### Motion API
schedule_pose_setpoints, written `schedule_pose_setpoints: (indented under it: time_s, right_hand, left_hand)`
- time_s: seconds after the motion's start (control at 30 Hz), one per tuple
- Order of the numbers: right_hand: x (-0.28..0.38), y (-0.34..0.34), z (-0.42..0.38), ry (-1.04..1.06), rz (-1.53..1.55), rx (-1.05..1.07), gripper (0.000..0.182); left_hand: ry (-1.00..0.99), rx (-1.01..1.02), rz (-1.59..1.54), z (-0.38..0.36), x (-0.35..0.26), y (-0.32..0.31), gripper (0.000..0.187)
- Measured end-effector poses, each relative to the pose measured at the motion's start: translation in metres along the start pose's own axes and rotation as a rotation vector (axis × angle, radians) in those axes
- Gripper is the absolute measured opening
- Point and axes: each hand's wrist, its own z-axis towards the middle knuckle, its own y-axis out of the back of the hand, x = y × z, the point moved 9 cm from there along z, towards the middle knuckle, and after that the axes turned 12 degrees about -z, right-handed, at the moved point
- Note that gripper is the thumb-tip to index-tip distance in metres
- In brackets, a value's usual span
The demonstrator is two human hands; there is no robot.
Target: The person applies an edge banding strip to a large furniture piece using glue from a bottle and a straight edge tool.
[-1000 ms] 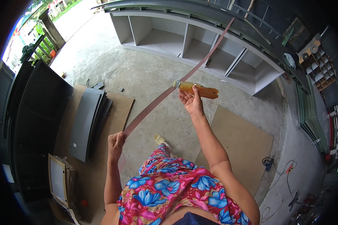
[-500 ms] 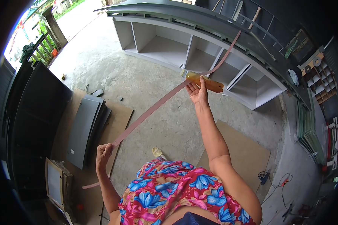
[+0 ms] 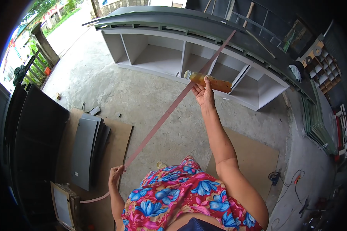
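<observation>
A long pinkish strip (image 3: 158, 124) runs diagonally from the dark panel on the cabinet down to my left hand (image 3: 116, 175), whose fingers are pinched around it. Its loose tail hangs behind my left forearm. In my right hand (image 3: 205, 95) lies a clear plastic bottle (image 3: 217, 83) of amber liquid, tilted nearly on its side, with the cap to the left. The strip passes by the bottle's neck end and my right fingertips, and its far stretch looks straight.
Ahead stands a long white open cabinet (image 3: 183, 57) with dark panels (image 3: 154, 17) laid on top. Grey boards (image 3: 85, 148) lie on a brown sheet at left, near a framed panel (image 3: 62, 204). A corded tool (image 3: 274, 178) sits at right.
The strip's far part, curved before, is now straight. My left hand has shifted down and slightly right in view, still pinching the strip. My right hand still holds the bottle.
</observation>
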Motion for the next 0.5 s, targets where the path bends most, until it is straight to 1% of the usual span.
schedule_pose_setpoints:
  time_s: [0.1, 0.17, 0.27, 0.37, 0.43, 0.5]
  right_hand:
    - [0.008, 0.012, 0.007, 0.007, 0.006, -0.048, 0.057]
    - [0.015, 0.014, 0.012, 0.014, 0.017, -0.049, 0.051]
    - [0.02, 0.016, 0.022, 0.027, 0.013, -0.033, 0.045]
    - [0.026, 0.007, 0.025, 0.039, 0.021, -0.016, 0.04]
    - [0.024, 0.002, 0.028, 0.01, 0.06, 0.029, 0.036]
    - [0.017, 0.001, 0.031, -0.016, 0.038, 0.031, 0.042]
  left_hand:
    - [0.069, -0.004, 0.06, 0.013, 0.016, -0.009, 0.039]
    - [0.124, -0.004, 0.072, 0.023, 0.02, -0.017, 0.041]
    - [0.113, 0.088, 0.18, 0.043, 0.008, -0.044, 0.045]
    - [0.023, 0.112, 0.348, 0.067, -0.032, -0.089, 0.05]
    - [-0.074, 0.136, 0.329, 0.094, -0.063, -0.125, 0.057]
    - [-0.162, 0.129, 0.213, 0.117, -0.113, -0.163, 0.057]
